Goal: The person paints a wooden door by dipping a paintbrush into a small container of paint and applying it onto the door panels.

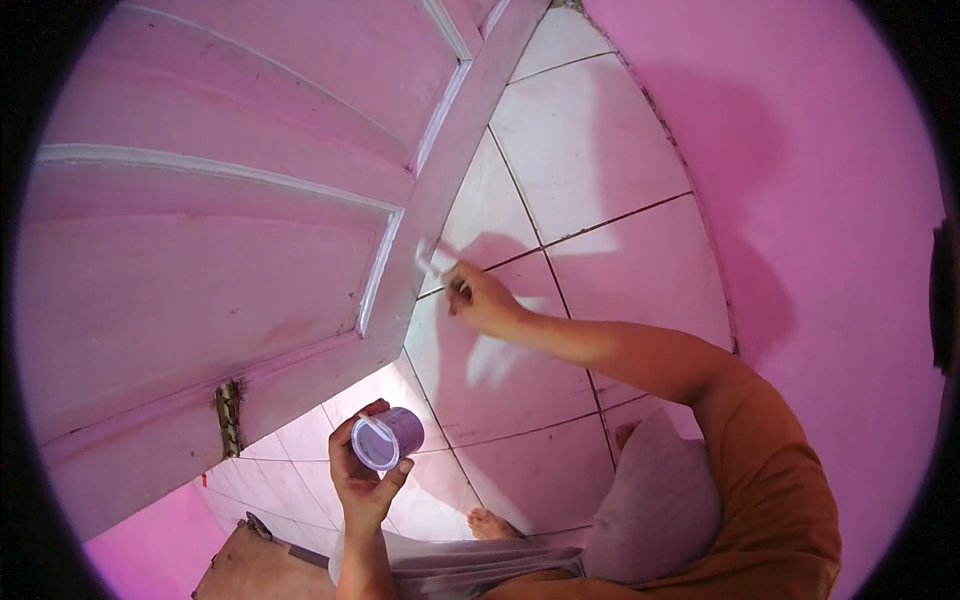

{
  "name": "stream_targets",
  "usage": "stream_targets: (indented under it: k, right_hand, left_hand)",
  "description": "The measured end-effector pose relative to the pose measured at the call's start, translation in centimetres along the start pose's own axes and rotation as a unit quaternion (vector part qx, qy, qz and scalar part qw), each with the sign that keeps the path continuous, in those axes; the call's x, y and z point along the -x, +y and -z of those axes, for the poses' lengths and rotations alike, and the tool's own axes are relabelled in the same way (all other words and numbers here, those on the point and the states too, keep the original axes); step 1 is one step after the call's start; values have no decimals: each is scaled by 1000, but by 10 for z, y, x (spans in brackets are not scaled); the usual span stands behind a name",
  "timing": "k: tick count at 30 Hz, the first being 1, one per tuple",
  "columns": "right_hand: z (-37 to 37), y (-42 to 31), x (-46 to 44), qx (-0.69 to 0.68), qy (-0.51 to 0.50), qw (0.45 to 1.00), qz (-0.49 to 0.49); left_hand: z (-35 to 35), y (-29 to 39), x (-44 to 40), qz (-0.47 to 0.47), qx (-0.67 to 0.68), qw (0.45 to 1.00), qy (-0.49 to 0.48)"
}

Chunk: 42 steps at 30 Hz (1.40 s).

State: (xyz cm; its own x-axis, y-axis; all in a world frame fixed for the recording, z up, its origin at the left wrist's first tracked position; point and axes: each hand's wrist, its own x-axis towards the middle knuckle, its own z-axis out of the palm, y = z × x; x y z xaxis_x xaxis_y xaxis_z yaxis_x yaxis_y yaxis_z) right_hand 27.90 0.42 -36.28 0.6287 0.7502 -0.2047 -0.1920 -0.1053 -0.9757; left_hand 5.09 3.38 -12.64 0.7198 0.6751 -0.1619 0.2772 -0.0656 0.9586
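Note:
My left hand is wrapped round a small round paint can, tilted so that its rim and pale inside face me. A pale streak runs over the rim. Higher up, my right hand is closed in a pinch on a small paintbrush, whose white end is blurred. The brush end is at the edge of a pale panelled door; whether it touches the door I cannot tell. My fingers partly hide the brush handle.
White floor tiles with dark joints lie under my arms, and a pink wall rises on the right. A metal latch or hinge sits on the door. A brown wooden piece stands at lower left. My bare foot shows below.

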Motion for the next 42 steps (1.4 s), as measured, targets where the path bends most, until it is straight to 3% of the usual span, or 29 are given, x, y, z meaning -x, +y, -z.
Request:
stream_targets:
  k: [2,6,8,10,12,14,18,20,22,24,26,30,32,34,40,42]
  right_hand:
    - [8,-26,23,7,-162,985,-52]
    - [25,-30,12,70,-259,962,-56]
    - [35,-19,-7,118,-210,970,5]
    - [60,-6,-40,69,-114,991,26]
    - [88,20,-83,123,14,992,36]
    - [107,3,-101,88,207,974,24]
    - [102,-10,-116,0,257,966,13]
    - [76,11,-107,38,102,994,10]
    - [37,23,-78,7,71,996,-44]
    - [23,6,-32,-34,-84,989,-114]
    - [21,-17,0,33,-212,971,-109]
    - [27,-25,3,118,-270,954,-52]
    - [45,-16,-27,227,-185,956,38]
    - [76,-10,-69,237,-135,961,52]
    - [180,-15,-175,240,118,962,57]
    - [192,-40,-185,130,258,957,-5]
  left_hand:
    - [1,0,1,1,-3,1000,-2]
    - [5,-2,0,-8,-16,1000,-8]
    - [5,-2,1,-9,-13,1000,-6]
    - [3,0,1,-4,-4,1000,-3]
    - [2,1,2,3,4,1000,0]
    - [2,1,2,2,0,1000,-1]
    - [3,-2,2,4,-7,1000,-5]
    - [3,-1,2,9,1,1000,2]
    - [2,-1,1,5,-4,1000,0]
    - [2,0,1,1,-9,1000,-3]
    - [1,1,1,3,-1,1000,-2]
    - [2,-1,0,-2,-9,1000,-2]
    - [2,1,0,4,4,1000,-2]
    - [2,4,0,5,-3,1000,4]
    - [4,5,3,10,-26,1000,8]
    - [4,5,4,8,-33,999,7]
